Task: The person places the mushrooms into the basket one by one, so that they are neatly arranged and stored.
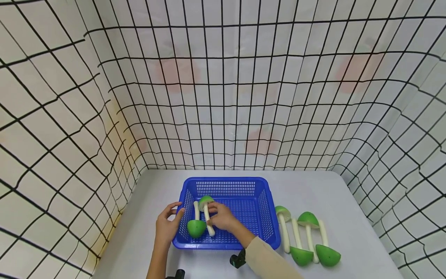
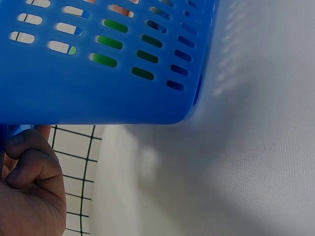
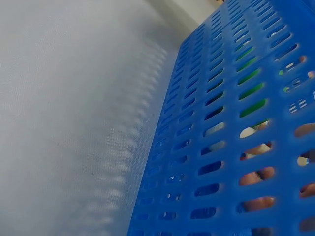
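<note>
Inside the blue plastic basket (image 1: pixel 274 232), my right hand (image 1: pixel 223 219) pinches the white stem of a green-capped toy mushroom (image 1: pixel 205 200), its cap toward the far side. Just left of it lies another toy mushroom (image 1: pixel 196 229), cap toward me. My left hand (image 1: pixel 167 226) grips the basket's left rim; its curled fingers (image 2: pixel 37 169) show beneath the basket edge in the left wrist view. Through the slots of the basket wall (image 3: pixel 197 147), the right wrist view gives only bits of my right hand and green cap.
Several more green-capped mushrooms (image 1: pixel 302 256) lie in a row on the white table (image 1: pixel 146 193), right of the basket, caps alternating near and far. Black netting (image 1: pixel 230 104) over white sheeting encloses the back and sides. Black wrist-camera parts (image 1: pixel 238 259) show near the front.
</note>
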{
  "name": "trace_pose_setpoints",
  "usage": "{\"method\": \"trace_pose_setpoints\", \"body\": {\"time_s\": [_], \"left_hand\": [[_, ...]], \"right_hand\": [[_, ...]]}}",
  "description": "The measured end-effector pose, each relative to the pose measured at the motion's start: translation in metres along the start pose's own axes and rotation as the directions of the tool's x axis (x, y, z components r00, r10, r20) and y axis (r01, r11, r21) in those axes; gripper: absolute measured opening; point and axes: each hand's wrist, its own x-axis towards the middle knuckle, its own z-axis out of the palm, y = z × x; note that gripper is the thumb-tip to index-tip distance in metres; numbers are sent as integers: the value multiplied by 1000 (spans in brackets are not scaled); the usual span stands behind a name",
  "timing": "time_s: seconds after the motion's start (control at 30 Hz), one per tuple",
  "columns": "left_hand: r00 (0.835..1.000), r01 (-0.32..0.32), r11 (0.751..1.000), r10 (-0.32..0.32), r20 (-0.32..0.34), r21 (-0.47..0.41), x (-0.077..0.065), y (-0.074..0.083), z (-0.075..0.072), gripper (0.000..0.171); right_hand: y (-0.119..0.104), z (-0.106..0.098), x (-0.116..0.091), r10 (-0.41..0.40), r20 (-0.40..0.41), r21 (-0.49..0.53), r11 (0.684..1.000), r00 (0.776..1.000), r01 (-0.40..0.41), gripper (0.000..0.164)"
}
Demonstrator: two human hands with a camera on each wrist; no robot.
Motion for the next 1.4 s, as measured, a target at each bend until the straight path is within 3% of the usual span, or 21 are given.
{"method": "trace_pose_setpoints", "body": {"time_s": [0.13,0.57,1.13,1.4], "left_hand": [[1000,-3,1000,3,13,2,0,2,2,40],[1000,-26,1000,26,14,11,0,5,8,39],[1000,-24,998,23,14,51,0,4,3,43],[999,6,999,-8,32,35,-1,6,-3,41]], "right_hand": [[4,-3,-3,-8,-16,-44,999,1000,7,57],[11,-27,-17,-56,-57,-47,997,997,54,50],[16,-62,-38,-182,-110,-103,980,977,171,49],[23,-80,-53,-191,-98,-157,972,977,174,48]]}}
